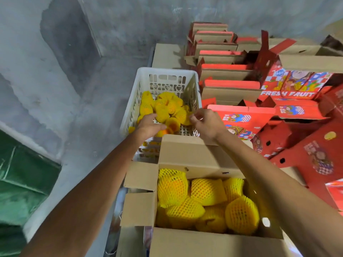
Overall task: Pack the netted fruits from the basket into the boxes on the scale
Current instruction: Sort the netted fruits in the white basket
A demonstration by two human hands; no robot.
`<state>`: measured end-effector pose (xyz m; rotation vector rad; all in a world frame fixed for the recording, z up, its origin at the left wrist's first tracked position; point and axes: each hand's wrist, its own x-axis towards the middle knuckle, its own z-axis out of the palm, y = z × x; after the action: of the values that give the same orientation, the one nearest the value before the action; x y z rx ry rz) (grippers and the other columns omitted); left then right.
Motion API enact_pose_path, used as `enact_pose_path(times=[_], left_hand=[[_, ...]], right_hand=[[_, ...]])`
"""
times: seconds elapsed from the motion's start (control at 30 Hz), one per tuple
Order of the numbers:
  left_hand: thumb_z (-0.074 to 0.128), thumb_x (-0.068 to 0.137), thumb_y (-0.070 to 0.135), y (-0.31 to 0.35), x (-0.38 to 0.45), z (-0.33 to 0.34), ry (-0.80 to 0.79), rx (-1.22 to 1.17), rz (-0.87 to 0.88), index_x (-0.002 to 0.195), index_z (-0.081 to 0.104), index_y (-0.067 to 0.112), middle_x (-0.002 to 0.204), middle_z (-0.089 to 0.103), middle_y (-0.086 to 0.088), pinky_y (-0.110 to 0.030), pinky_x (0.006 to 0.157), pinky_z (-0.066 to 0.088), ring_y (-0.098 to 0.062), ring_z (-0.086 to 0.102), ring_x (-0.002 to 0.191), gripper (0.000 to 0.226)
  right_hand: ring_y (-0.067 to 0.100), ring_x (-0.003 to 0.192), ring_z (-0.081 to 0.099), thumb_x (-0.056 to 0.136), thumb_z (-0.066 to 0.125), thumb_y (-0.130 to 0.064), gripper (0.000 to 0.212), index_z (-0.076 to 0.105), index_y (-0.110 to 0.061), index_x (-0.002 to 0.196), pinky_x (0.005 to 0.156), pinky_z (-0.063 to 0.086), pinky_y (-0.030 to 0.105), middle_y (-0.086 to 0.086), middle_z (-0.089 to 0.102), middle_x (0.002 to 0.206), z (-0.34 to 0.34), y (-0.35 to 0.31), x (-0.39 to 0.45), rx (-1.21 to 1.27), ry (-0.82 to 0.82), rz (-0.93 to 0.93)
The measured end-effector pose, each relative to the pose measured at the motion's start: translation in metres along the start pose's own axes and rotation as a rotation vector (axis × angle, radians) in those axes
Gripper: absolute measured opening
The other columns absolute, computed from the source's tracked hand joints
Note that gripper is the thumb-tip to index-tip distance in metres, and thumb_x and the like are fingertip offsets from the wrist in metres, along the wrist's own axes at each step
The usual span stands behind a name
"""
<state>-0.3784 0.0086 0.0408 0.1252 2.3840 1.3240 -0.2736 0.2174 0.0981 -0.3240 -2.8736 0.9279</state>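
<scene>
Head view shows both hands over the white basket at 12 o'clock. Left hand has its fingers curled round a netted fruit near the basket's front wall. Right hand hovers at the basket's 3 o'clock rim, fingers loosely bent; whether they pinch any netting I cannot tell. More netted fruits lie heaped in the basket's middle. Open cardboard box sits at 6 o'clock, already holding several netted pieces; the scale beneath is not visible.

For a clean lift, the left hand should probably grip the fruit's body, not the loose net, and clear the box's raised back flap, which stands between basket and box. Red fruit cartons crowd 3 o'clock. Grey floor lies at 9 o'clock.
</scene>
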Motion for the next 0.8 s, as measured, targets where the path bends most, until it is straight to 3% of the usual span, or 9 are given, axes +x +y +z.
enact_pose_path(times=[0.13, 0.23, 0.3, 0.43, 0.53, 0.6, 0.7, 0.73, 0.8], left_hand=[[0.074, 0.094, 0.023, 0.001, -0.034, -0.019, -0.073, -0.325, -0.007, 0.132, 0.064, 0.005, 0.125, 0.071, -0.016, -0.032, 0.096, 0.055, -0.022, 0.072, 0.107, 0.043], [0.07, 0.097, 0.024, -0.007, -0.07, -0.03, -0.197, -0.611, -0.081, 0.122, 0.068, 0.007, 0.119, 0.075, -0.012, -0.036, 0.092, 0.06, -0.025, 0.075, 0.103, 0.03], [0.067, 0.099, 0.023, -0.012, -0.096, -0.033, -0.191, -0.7, -0.144, 0.115, 0.071, 0.01, 0.122, 0.073, -0.013, -0.038, 0.088, 0.062, -0.027, 0.074, 0.105, 0.02], [0.054, 0.104, 0.04, -0.024, -0.147, -0.029, -0.055, -0.803, -0.106, 0.122, 0.066, 0.012, 0.124, 0.073, -0.009, -0.041, 0.094, 0.059, -0.025, 0.072, 0.111, 0.035], [0.047, 0.104, 0.051, -0.037, -0.194, -0.023, -0.047, -0.947, -0.104, 0.13, 0.064, 0.018, 0.127, 0.072, -0.002, -0.034, 0.079, 0.061, -0.018, 0.071, 0.113, 0.046], [0.049, 0.101, 0.054, -0.047, -0.218, -0.021, -0.059, -0.976, -0.116, 0.129, 0.068, 0.019, 0.122, 0.074, -0.001, -0.032, 0.075, 0.058, -0.017, 0.074, 0.103, 0.048], [0.057, 0.095, 0.054, -0.057, -0.241, -0.014, -0.035, -1.013, -0.187, 0.109, 0.075, 0.02, 0.096, 0.075, -0.005, -0.034, 0.075, 0.056, -0.021, 0.073, 0.08, 0.04], [0.057, 0.096, 0.052, -0.062, -0.245, -0.012, -0.021, -1.028, -0.19, 0.106, 0.076, 0.02, 0.096, 0.075, -0.006, -0.035, 0.078, 0.057, -0.022, 0.073, 0.082, 0.038], [0.055, 0.098, 0.05, -0.067, -0.253, -0.009, -0.037, -1.07, -0.15, 0.104, 0.081, 0.02, 0.102, 0.076, -0.007, -0.036, 0.081, 0.06, -0.023, 0.075, 0.088, 0.039]], right_hand=[[0.038, 0.082, 0.064, 0.101, 0.056, -0.036, 0.036, 0.069, -0.01, 0.078, 0.069, 0.051, 0.042, 0.016, 0.07, 0.078, -0.014, 0.002, -0.024, -0.087, 0.0, -0.073], [0.041, 0.077, 0.062, 0.102, 0.052, -0.045, 0.046, 0.069, -0.012, 0.074, 0.061, 0.047, 0.041, 0.019, 0.066, 0.071, -0.027, 0.01, -0.055, -0.222, 0.042, -0.169], [0.042, 0.078, 0.063, 0.102, 0.044, -0.056, 0.054, 0.064, -0.017, 0.07, 0.061, 0.045, 0.039, 0.019, 0.066, 0.072, -0.036, 0.017, -0.074, -0.326, 0.093, -0.221], [0.039, 0.084, 0.068, 0.095, 0.033, -0.076, 0.065, 0.066, -0.021, 0.084, 0.065, 0.048, 0.037, 0.015, 0.07, 0.08, -0.056, 0.034, -0.095, -0.498, 0.185, -0.238], [0.039, 0.08, 0.069, 0.09, 0.036, -0.081, 0.06, 0.052, -0.024, 0.079, 0.061, 0.041, 0.035, 0.014, 0.07, 0.079, -0.071, 0.057, -0.114, -0.536, 0.232, -0.237], [0.04, 0.082, 0.07, 0.087, 0.037, -0.083, 0.06, 0.05, -0.025, 0.085, 0.063, 0.041, 0.036, 0.015, 0.07, 0.083, -0.08, 0.076, -0.126, -0.506, 0.229, -0.184], [0.04, 0.094, 0.068, 0.084, 0.039, -0.088, 0.064, 0.057, -0.029, 0.104, 0.073, 0.047, 0.042, 0.012, 0.073, 0.094, -0.09, 0.099, -0.145, -0.362, 0.141, -0.047], [0.04, 0.094, 0.067, 0.082, 0.038, -0.09, 0.068, 0.061, -0.029, 0.101, 0.074, 0.049, 0.042, 0.011, 0.073, 0.092, -0.092, 0.103, -0.153, -0.336, 0.114, -0.005], [0.037, 0.084, 0.066, 0.079, 0.032, -0.095, 0.076, 0.065, -0.027, 0.074, 0.07, 0.05, 0.041, 0.006, 0.069, 0.076, -0.093, 0.11, -0.171, -0.314, 0.063, 0.07]])
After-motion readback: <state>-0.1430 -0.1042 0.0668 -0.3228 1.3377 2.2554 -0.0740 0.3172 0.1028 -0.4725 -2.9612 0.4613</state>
